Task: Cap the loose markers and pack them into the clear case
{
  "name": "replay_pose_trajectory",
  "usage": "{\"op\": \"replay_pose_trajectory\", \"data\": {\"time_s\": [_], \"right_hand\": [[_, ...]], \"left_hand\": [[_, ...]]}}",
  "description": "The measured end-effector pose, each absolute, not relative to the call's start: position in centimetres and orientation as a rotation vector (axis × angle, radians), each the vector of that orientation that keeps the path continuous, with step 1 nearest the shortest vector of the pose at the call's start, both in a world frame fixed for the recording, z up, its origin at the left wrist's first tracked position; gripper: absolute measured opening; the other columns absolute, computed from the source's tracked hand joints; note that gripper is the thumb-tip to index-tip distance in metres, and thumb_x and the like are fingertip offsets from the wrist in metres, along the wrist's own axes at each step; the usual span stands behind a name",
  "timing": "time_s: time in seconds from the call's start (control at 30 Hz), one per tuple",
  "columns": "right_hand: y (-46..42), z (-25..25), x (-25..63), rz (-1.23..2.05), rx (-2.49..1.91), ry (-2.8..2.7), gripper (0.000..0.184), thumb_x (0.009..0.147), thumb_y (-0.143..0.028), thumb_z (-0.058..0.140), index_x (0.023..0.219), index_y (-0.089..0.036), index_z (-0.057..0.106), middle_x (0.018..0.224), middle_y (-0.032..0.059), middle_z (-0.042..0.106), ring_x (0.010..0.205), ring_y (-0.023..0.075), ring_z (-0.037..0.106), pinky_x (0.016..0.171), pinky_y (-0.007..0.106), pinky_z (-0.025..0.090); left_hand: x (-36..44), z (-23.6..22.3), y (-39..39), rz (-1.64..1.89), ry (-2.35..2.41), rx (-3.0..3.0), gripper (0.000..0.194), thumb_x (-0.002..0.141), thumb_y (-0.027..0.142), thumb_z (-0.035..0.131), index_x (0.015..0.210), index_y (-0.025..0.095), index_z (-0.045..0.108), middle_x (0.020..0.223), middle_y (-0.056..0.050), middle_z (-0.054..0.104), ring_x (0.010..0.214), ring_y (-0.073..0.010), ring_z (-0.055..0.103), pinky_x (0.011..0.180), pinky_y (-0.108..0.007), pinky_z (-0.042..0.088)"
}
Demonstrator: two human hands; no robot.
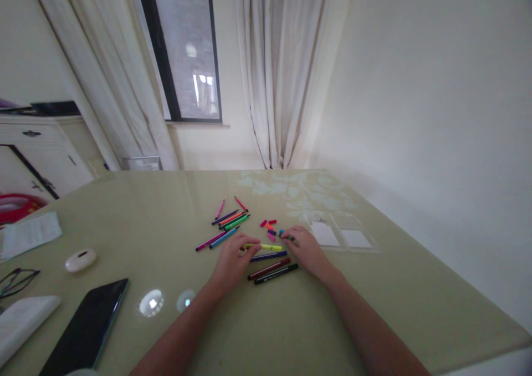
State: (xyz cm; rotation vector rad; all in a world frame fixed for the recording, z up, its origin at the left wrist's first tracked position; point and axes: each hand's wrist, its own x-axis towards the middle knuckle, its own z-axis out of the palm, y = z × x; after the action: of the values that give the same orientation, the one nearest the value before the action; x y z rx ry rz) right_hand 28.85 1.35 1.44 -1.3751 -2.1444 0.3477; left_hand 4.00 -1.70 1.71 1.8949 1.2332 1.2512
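Note:
My left hand (pixel 233 259) rests on the table with its fingers pinched round the left end of a yellow marker (pixel 266 247). My right hand (pixel 305 249) lies to the right of that marker, its fingers curled at a small green and blue cap (pixel 285 235). Under the yellow marker lie a blue marker (pixel 269 257), a red marker (pixel 269 268) and a black marker (pixel 276 274). Several loose caps (pixel 269 227) sit just beyond my hands. A fan of several more coloured markers (pixel 228 223) lies further back and left.
The table (pixel 374 309) is olive green and glossy. A clear marker case (pixel 341 233) lies open to the right. At the left are a black tablet (pixel 87 326), a white oval case (pixel 80 259), glasses (pixel 16 282), a paper (pixel 29 233) and a white box (pixel 22 320).

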Motion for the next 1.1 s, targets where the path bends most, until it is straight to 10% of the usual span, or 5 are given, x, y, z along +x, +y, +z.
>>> {"op": "replay_pose_trajectory", "data": {"time_s": [0.33,1.1], "right_hand": [[1.8,0.9,28.8,0.321,-1.508,-2.062,0.015,0.087,-0.017,0.064,0.098,-0.021,0.073,0.097,0.006,0.075,0.089,0.023,0.065,0.082,0.034,0.049],[1.3,1.4,28.6,0.37,-1.342,-1.961,0.028,0.084,-0.012,0.063,0.109,-0.019,0.074,0.098,0.0072,0.073,0.087,0.0215,0.066,0.085,0.035,0.052]], "left_hand": [[4.3,1.3,-2.3,0.909,1.162,2.144,0.018,0.09,0.039,0.07,0.092,0.024,0.079,0.092,-0.007,0.075,0.09,-0.0235,0.066,0.083,-0.034,0.047],[1.9,2.4,-0.6,1.298,1.011,1.249,0.047,0.079,0.063,0.076,0.092,0.018,0.079,0.098,-0.009,0.076,0.085,-0.0179,0.063,0.079,-0.028,0.052]]}}
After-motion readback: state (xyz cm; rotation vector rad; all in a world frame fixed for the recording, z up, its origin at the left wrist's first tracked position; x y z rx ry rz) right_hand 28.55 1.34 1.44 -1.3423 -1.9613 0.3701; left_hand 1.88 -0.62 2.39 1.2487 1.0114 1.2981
